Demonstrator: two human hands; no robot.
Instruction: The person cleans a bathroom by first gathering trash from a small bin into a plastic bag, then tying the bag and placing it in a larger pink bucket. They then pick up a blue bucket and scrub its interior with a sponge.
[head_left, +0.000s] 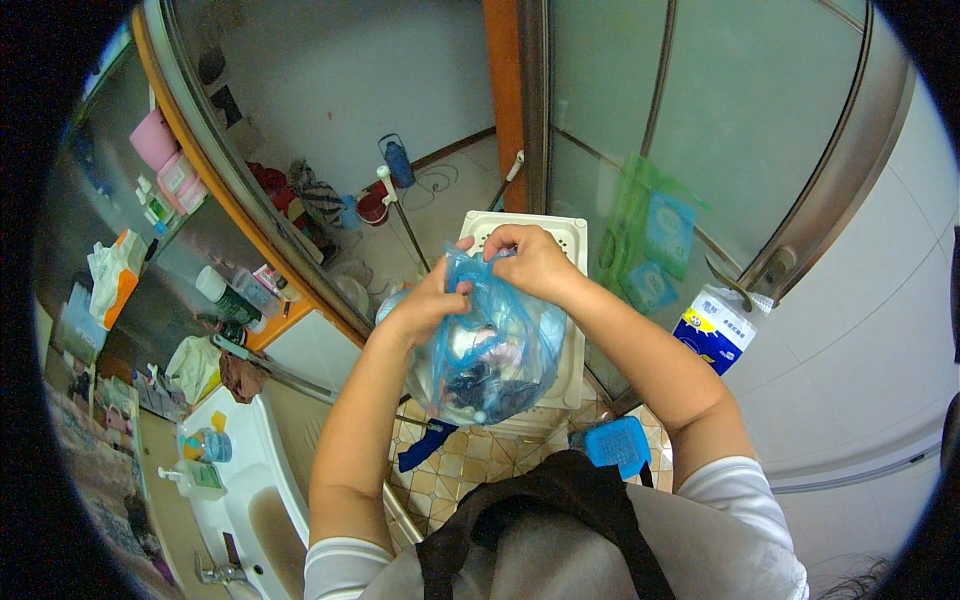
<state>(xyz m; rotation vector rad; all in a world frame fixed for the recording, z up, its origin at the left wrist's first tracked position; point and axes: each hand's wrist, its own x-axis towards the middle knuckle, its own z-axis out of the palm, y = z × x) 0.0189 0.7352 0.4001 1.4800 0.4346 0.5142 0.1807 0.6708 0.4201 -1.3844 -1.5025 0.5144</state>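
Observation:
A thin blue see-through plastic bag (545,365), bulging with mixed pale and dark contents, stands in front of me over a cream plastic stool or rack (574,240). My left hand (437,300) pinches the gathered top of the bag from the left. On the right, my right hand (527,262) has its fingers curled and pressed together on the bag's upper edge. Both hands are close together, with twisted blue plastic between them. What exactly lies in the bag is hard to make out through the film.
To the left are a white washbasin (285,510), a soap bottle (203,480) and shelves with toiletries. A packet of tissues (717,328) hangs from the door handle at right. A blue plastic basket (617,446) is on the tiled floor (445,483). Glass doors (700,110) stand ahead.

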